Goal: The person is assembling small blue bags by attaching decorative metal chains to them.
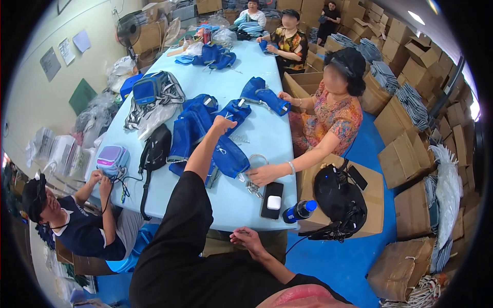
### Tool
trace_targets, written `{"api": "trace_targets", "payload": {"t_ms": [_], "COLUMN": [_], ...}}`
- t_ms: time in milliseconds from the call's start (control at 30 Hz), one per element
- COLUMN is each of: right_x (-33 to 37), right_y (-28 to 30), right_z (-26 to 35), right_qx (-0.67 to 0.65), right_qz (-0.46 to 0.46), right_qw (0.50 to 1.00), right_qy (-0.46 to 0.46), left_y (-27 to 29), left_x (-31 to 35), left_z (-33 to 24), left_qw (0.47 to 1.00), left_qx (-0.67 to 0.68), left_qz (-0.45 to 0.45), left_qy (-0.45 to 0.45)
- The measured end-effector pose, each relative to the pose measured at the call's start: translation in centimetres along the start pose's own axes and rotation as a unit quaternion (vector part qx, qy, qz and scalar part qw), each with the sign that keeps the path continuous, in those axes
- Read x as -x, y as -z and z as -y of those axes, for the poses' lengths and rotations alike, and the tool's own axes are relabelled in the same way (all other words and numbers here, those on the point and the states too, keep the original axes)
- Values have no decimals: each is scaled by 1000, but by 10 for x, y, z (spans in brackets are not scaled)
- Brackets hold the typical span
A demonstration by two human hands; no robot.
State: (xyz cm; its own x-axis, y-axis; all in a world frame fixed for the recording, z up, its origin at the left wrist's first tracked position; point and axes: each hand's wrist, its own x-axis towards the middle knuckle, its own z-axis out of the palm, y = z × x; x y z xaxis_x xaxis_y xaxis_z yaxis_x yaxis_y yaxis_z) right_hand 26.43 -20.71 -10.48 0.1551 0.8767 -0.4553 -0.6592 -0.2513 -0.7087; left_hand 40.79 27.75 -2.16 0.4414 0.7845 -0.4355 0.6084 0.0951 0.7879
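Pouches of soft blue mesh cloth (191, 126) lie in a messy heap on the big pale blue table (233, 208). The person's bare left hand (224, 124) reaches far out over the heap, its fingers bent down at the cloth. The bare right hand (248, 241) is well apart from it, low by the near edge, with its fingers curled. Both hands look small from here, so I cannot tell if either one is gripping anything. The step looks like picking or sorting pouches. The next move seems to call for a good pinch on just one, so the others do not come along. A co-worker's bare hand (264, 174) is right by some shiny silver metal bits (251, 189), so bumping it would be easy.
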Motion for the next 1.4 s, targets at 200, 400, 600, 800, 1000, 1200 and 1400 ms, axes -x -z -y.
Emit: {"api": "trace_targets", "payload": {"t_ms": [200,400,600,800,1000,1200,1400], "right_x": [0,-6,-13,-15,-7,-2,-9], "right_y": [16,12,8,9,7,7,21], "right_z": [3,8,15,11,12,8,-15], "right_qx": [33,45,28,42,37,44,73], "right_qz": [-21,27,33,23,-5,-15,-48], "right_qw": [999,998,998,998,999,998,993], "right_qy": [-7,34,45,30,23,46,78], "left_y": [-15,-17,3,27,-14,-7,-12], "left_x": [-23,-47,-64,-45,31,65,164], "left_z": [-9,3,33,58,18,76,190], "left_qw": [993,970,936,958,979,935,920], "left_qx": [-100,-193,-259,-195,66,-66,-203], "left_qz": [-51,-94,-206,-146,8,-78,-139], "left_qy": [-46,-114,-120,-151,-193,-340,-304]}}
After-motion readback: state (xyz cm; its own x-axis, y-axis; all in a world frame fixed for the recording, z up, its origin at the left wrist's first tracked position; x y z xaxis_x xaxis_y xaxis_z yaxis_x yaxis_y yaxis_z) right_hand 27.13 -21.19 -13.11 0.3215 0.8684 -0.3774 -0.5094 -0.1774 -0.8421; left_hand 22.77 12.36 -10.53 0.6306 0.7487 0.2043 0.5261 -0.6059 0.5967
